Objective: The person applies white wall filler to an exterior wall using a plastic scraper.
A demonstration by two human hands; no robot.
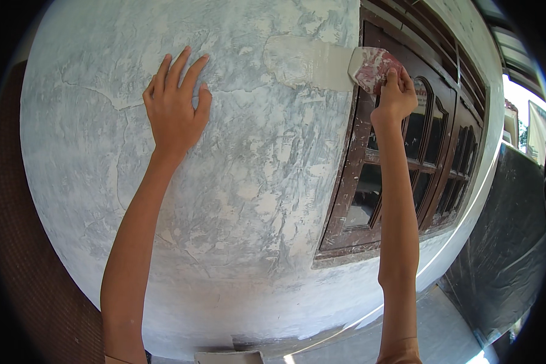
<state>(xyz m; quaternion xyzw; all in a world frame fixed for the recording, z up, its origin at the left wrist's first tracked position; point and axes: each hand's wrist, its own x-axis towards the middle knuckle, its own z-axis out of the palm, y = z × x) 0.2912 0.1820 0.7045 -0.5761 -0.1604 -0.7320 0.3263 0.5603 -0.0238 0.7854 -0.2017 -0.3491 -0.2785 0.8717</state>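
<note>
My right hand [397,94] grips a red putty scraper [376,68] smeared with white filler, raised high in front of the window frame. The scraper's left edge is at the end of a smooth, pale band of putty [327,64] that runs across the wall to the window's edge. My left hand [177,100], fingers spread and holding nothing, is at the grey-white plastered wall [236,176] left of that band. Whether its palm presses on the wall is hidden. Cracks and rough patches mark the plaster around it.
A dark brown wooden window [370,236] with glass panes, flecked with white, fills the right part of the wall. Low at the bottom edge stands a pale container [227,357]. Black sheeting [497,242] hangs at the right; a brown woven surface [36,273] borders the left.
</note>
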